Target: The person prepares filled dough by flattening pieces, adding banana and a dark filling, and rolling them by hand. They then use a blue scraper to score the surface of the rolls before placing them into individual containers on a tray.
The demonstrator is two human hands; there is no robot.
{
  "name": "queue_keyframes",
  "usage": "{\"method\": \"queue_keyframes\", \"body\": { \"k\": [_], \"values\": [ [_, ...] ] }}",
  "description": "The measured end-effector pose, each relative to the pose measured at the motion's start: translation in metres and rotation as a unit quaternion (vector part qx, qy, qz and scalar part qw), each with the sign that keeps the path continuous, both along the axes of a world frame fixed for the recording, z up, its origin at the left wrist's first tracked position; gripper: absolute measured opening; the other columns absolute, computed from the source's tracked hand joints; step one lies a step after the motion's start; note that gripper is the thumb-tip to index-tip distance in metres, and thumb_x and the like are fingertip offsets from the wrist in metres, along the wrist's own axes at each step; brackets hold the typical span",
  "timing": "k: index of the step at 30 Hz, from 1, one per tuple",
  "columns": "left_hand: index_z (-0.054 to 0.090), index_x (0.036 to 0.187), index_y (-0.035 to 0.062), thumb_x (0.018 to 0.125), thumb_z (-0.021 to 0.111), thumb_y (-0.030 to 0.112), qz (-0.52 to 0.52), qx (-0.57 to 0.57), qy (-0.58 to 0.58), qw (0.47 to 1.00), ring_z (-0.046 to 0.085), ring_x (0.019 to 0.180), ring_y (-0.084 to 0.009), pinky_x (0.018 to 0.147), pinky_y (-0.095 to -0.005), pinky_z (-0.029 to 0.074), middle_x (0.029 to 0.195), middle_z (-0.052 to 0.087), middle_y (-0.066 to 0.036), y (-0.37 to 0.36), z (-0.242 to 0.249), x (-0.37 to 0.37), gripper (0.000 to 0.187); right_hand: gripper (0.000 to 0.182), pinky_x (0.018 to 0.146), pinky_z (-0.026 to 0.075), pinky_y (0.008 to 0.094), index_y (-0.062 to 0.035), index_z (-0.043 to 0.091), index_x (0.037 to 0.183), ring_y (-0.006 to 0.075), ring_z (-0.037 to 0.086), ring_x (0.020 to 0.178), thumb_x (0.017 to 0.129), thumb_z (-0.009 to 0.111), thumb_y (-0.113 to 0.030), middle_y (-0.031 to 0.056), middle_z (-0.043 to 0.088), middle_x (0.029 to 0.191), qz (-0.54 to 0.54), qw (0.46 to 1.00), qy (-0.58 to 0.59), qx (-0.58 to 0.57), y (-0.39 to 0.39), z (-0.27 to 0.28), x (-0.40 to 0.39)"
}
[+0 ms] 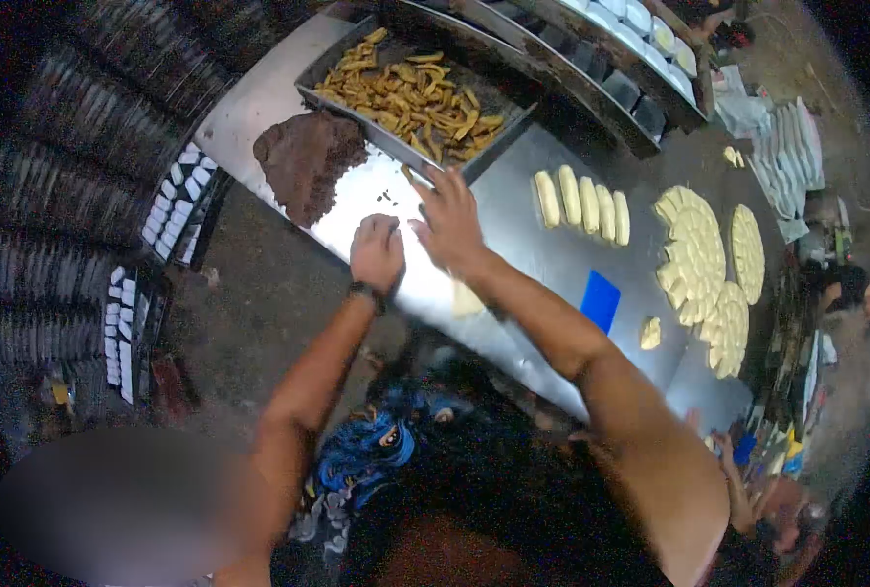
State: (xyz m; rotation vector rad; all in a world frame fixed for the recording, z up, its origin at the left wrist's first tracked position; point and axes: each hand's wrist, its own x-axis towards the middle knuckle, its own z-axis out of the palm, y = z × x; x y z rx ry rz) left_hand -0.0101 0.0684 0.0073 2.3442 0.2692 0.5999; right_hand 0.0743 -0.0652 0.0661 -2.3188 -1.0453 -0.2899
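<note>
brown mound (303, 166) on a shiny metal counter (511, 201)
left hand (377, 256) curled, right hand (447, 217) loosely spread; loaded trays (175, 207) beside dark floor (254, 284)

Brown mass (303, 164): dark, matte, irregular, crumbly along its right edge; heaped on the desk (247, 108) beside the tray (381, 124). Yellow-brown strips (425, 93): slender, many curved, piled loosely at mixed angles inside the tray. Dark bits (387, 198): small, scattered on the desk right of the mass.

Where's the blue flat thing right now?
In the head view, the blue flat thing lies on the metal table, right of the right arm, below the dough rolls.
</note>
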Motion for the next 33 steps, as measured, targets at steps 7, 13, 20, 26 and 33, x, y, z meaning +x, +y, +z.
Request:
{"method": "queue_keyframes", "body": {
  "k": [7,13,20,26,33],
  "values": [
    [0.061,0.098,0.0090,0.074,0.059,0.005,0.054,0.089,0.027,0.994,0.056,0.091,-0.0327,0.080,-0.0435,0.046,0.101,0.058,-0.012,-0.013,-0.004,0.011,0.025,0.028,0.083,0.051,0.0387,-0.0071,0.066,0.110,0.0302,0.065,0.094,0.084,0.058,-0.016,0.0150,0.065,0.109,0.050,0.980,0.143,-0.127,-0.025,0.047,0.200],
    [0.062,0.097,0.0079,0.073,0.059,0.006,0.053,0.079,0.011,0.995,0.058,0.086,-0.0336,0.074,-0.0447,0.049,0.096,0.061,-0.013,-0.012,0.009,0.012,0.024,0.049,0.083,0.049,0.0418,-0.0072,0.065,0.111,0.0365,0.062,0.093,0.065,0.052,0.004,0.0195,0.065,0.100,0.221,0.933,0.031,-0.284,0.005,0.003,0.255],
    [0.061,0.098,0.0053,0.076,0.058,0.008,0.057,0.059,0.023,0.996,0.057,0.090,-0.0316,0.078,-0.0431,0.047,0.100,0.060,-0.013,-0.011,0.002,0.008,0.023,0.025,0.072,0.051,0.0390,-0.0008,0.066,0.097,0.0319,0.065,0.084,0.073,0.067,-0.008,0.0192,0.066,0.088,0.230,0.933,0.054,-0.270,-0.008,0.018,0.271],
    [0.061,0.099,0.0055,0.079,0.058,0.011,0.043,0.062,-0.001,0.997,0.056,0.093,-0.0312,0.080,-0.0423,0.046,0.104,0.059,-0.012,-0.010,0.001,0.004,0.021,0.019,0.068,0.050,0.0313,-0.0012,0.067,0.094,0.0150,0.064,0.080,0.077,0.072,-0.010,0.0085,0.067,0.082,0.168,0.952,0.179,-0.183,-0.029,0.097,0.200],
    [0.061,0.116,0.0104,0.084,0.057,0.029,-0.062,0.087,0.042,0.993,0.046,0.111,-0.0347,0.093,-0.0438,0.040,0.127,0.050,-0.013,-0.011,0.000,0.001,0.037,0.018,0.073,0.050,0.0314,-0.0043,0.070,0.090,0.0184,0.064,0.081,0.076,0.074,-0.015,0.0094,0.068,0.086,0.184,0.918,0.282,-0.209,-0.062,0.030,0.060]
  ]
}}
